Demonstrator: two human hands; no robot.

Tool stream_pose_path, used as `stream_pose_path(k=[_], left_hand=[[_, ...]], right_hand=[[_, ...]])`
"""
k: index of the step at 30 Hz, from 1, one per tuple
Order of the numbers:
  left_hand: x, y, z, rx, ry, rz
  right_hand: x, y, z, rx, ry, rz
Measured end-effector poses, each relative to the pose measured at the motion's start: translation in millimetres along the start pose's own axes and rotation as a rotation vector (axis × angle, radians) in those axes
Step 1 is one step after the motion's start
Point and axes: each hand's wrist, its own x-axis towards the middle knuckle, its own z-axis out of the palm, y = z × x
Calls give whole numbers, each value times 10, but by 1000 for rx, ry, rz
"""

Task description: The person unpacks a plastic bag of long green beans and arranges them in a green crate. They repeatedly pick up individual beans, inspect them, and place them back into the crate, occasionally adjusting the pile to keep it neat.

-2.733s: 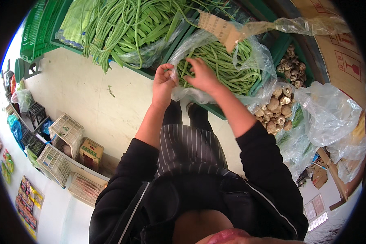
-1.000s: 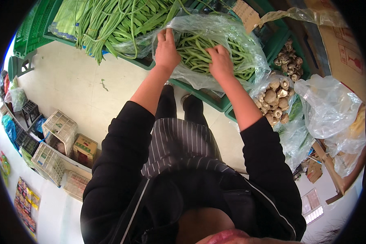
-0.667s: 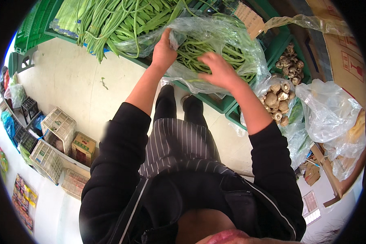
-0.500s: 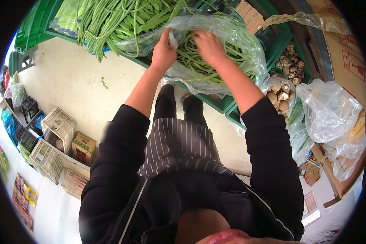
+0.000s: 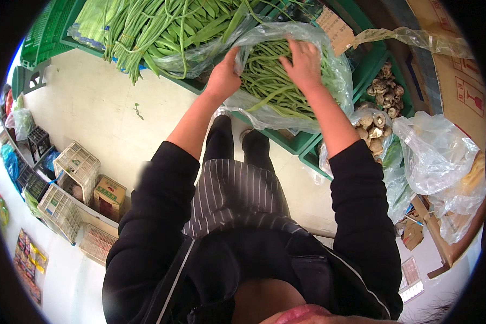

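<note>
Slim green beans (image 5: 272,73) lie heaped in a clear plastic bag (image 5: 336,67) that rests in a green crate (image 5: 294,141). At the bag's left edge, my left hand (image 5: 225,78) is closed on the plastic, with most of its fingertips hidden behind the film. Over the right part of the heap, my right hand (image 5: 305,66) is spread, thumb apart from the fingers. Its fingertips reach toward the bag's far side, and nothing shows in its grip. Left of the bag are flat green pods (image 5: 200,35) and bundled long beans (image 5: 146,27).
Mushrooms (image 5: 373,129) fill a crate and bag on the right, beside crumpled clear plastic bags (image 5: 432,154) and a cardboard box (image 5: 461,89). A cardboard sign (image 5: 335,29) stands behind the beans. Beige plastic baskets (image 5: 76,167) and a small carton (image 5: 109,195) line the left side.
My right hand has moved right and its fingers have spread, uncovering more of the beans. My left hand has shifted slightly right and down at the bag's edge. The bag's mouth is wider.
</note>
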Motion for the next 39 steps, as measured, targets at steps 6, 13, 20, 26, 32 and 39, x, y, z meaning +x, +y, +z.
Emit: stream_pose_path(k=[6,13,20,26,32,39], left_hand=[[-40,241,111,48,-8,-93],[112,162,150,163,205,-52],[125,-72,340,-355,170,55],[-199,242,415,-465,-40,45],[-328,351,387,-418,-51,95],[-299,314,392,-364,-21,128]], right_hand=[[160,484,-249,91,177,-80],[711,933,-98,-296,-77,-114],[742,947,-105,-79,-279,-88],[169,991,-215,17,91,-101],[246,217,-1007,-164,-57,50],[1085,-484,-202,475,-115,-457]])
